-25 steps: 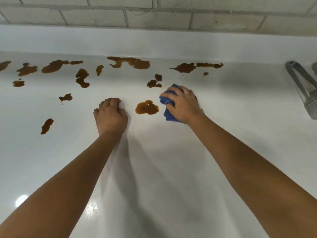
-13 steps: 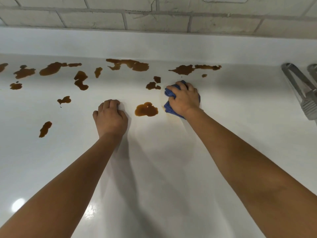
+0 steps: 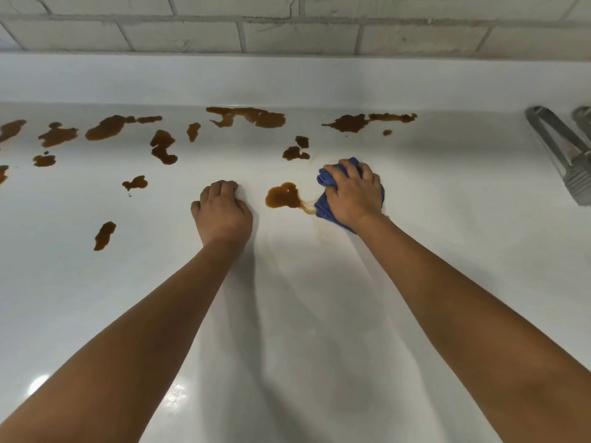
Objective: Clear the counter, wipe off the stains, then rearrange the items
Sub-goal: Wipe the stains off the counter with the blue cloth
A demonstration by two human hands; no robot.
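One blue cloth (image 3: 323, 182) bunched in right hand (image 3: 353, 196) fingers beside nearest stain (image 3: 283, 196); left hand (image 3: 222, 212) fisted, empty, on table (image 3: 319, 314).

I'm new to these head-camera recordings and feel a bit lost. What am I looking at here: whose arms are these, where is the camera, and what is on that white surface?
There is no machine here. The camera sits on a person's head and looks forward and down, so the two bare arms are that person's own. The surface is a glossy white counter below a pale brick-pattern tiled wall. Brown liquid stains are scattered across it; the nearest brown puddle lies between the hands, with a thin smear trailing toward the cloth. The right hand grips a crumpled blue cloth pressed on the counter. The left hand rests on the counter with fingers curled, holding nothing. At the right edge lies a grey metal utensil; I cannot tell what it is.
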